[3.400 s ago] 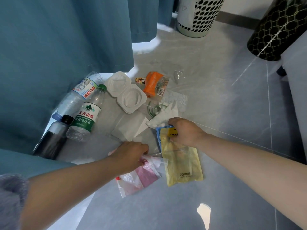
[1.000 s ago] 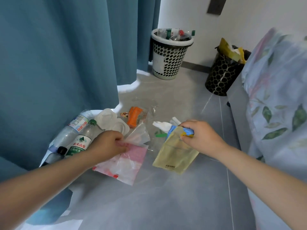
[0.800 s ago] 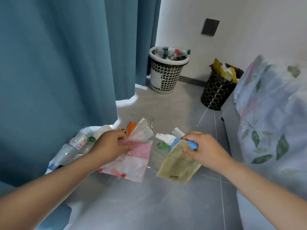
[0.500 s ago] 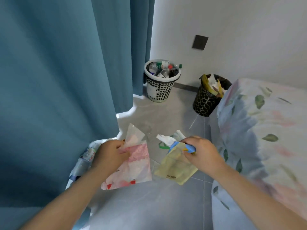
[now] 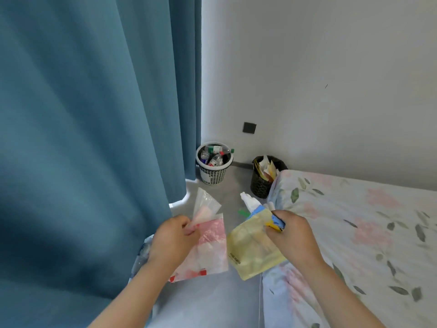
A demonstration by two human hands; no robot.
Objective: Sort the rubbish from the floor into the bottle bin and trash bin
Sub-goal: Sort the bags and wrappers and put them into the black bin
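item 1: your left hand (image 5: 175,235), lower centre of the frame. the grip is pinched together on the top edge of a crinkled pink-and-clear plastic bag (image 5: 210,247), and a clear plastic wrapper (image 5: 205,204) stands up out of the same pinch. held by the edge, both pieces hang free, probably so they go in one trip.

item 2: your right hand (image 5: 293,235), lower centre-right. the grip is clamped on a bundle. a pale yellow translucent pouch (image 5: 255,247) hangs below the fingers, a blue-and-yellow packet (image 5: 276,222) sits in the fist, and a crumpled white tissue (image 5: 248,201) pokes out above. it is all soft waste, bunched so one release should drop the lot.

item 3: white perforated plastic basket (image 5: 212,177), mid-frame beside the teal curtain (image 5: 94,114). this is the bottle bin, already holding bottles. nothing you carry belongs there.

item 4: black honeycomb-patterned bin (image 5: 259,185), just right of the basket, against the corner of the bed with the floral sheet (image 5: 354,221). this is the trash bin, with paper sticking out of its top. it is the likely destination for both handfuls and lies well ahead of your hands.

item 5: clear plastic bottle (image 5: 142,254), lower left by the curtain hem, partly hidden behind your left wrist. it is unsorted, and how many lie there cannot be told.

risk: the trash bin looks full, so light film may slide off the pile.
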